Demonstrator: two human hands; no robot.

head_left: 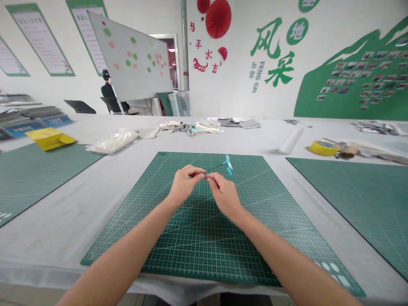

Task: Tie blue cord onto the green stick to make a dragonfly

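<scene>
A thin dark green stem with a light blue, flower-like piece [228, 165] at its upper right end is held above the green cutting mat [197, 238]. My left hand [185, 183] pinches the stem's lower end between thumb and fingertips. Close beside it, my right hand [225, 193] pinches at the same end, its fingertips almost touching those of my left hand. The blue piece points away to the right, beyond my right hand. What lies between the fingertips is too small to make out.
More mats lie left [47, 174] and right [357, 195]. Behind are a yellow card [50, 138], a plastic bag [114, 142], folded cloths [207, 126], a white roll [291, 139] and yellow tape [323, 148]. A person [108, 90] sits beyond, near a whiteboard [134, 55].
</scene>
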